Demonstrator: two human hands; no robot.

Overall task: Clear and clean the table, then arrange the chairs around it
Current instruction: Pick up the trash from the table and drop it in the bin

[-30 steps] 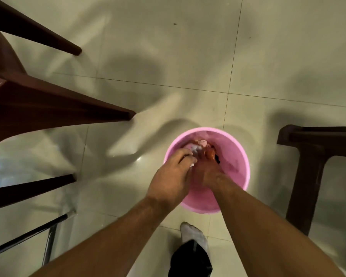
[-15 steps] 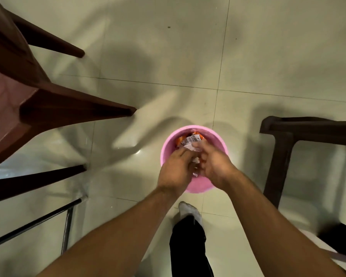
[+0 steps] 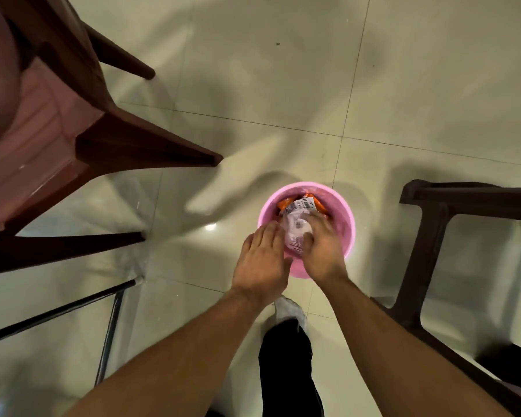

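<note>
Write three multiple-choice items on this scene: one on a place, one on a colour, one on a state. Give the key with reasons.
1. Where does the bin stand?
A. On the floor
B. On a chair seat
C. On a table

2. What colour is the bin?
A. Blue
B. Pink
C. Black

3. How is the left hand?
A. Clenched in a fist
B. Flat, fingers extended
C. Gripping a chair leg

Key: 1 A, tiles surround it; 2 B, its rim and wall are pink; 3 B, it lies open at the rim while the right hand presses the white wrapper.

Pink bin (image 3: 345,219) upright on floor, crumpled white wrapper (image 3: 297,225) inside
</note>
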